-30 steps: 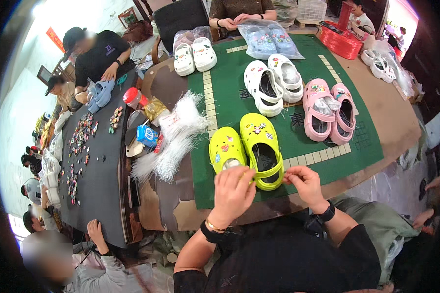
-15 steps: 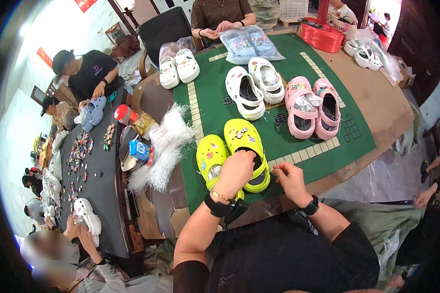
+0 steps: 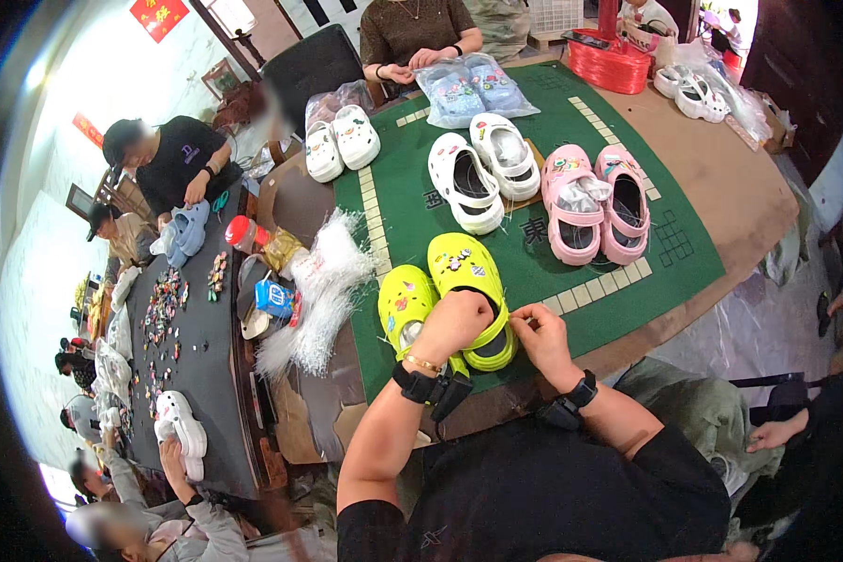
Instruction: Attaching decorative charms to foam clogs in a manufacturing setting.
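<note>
Well, at the far left the people beside the dark table (image 3: 220,398) fade into the curved black rim, and the charms (image 3: 162,304) strewn on it are too tiny to tell apart. A red-lidded jar (image 3: 244,232) and a bundle of white strands (image 3: 326,286) come next. Then, on the near part of the green mat (image 3: 670,272), sits the lime pair (image 3: 461,270), toes pointing away from the wearer; the left clog's heel is mostly covered by the wrist. The left hand (image 3: 452,326) is bent over the right clog's opening, fingers curled, their tips out of sight, so I can't tell what they grasp. Just right of that heel, the right hand (image 3: 543,342) has thumb and forefinger drawn together; whether a strand is pinched there I can't make out. Beyond, plastic blurs the bagged blue pair (image 3: 473,89); the pink pair (image 3: 576,218) stands farther right, and dark rim swallows the room's edge.
</note>
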A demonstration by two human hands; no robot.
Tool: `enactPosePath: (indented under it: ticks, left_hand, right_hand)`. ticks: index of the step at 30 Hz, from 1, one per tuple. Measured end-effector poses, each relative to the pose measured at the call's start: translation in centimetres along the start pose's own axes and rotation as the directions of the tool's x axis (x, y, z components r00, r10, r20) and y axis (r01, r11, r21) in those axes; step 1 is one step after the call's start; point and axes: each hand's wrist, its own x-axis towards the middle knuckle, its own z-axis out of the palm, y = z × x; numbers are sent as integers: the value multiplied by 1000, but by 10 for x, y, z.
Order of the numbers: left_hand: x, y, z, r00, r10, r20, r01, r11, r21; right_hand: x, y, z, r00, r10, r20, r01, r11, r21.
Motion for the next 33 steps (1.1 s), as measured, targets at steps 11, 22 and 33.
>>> enactPosePath:
  ticks: [11,22,33]
  left_hand:
    - [10,14,8,962,-151,-230,58,929,-365]
    - [10,20,16,968,-176,-177,41,812,-582]
    - [4,7,21,975,-217,-57,90,614,-784]
  right_hand:
    - [21,9,-20,945,311,105,-328,878,349]
    - [29,-12,-1,953,281,114,-281,677,680]
    - [29,-6,-3,998,32,52,-44,964,261]
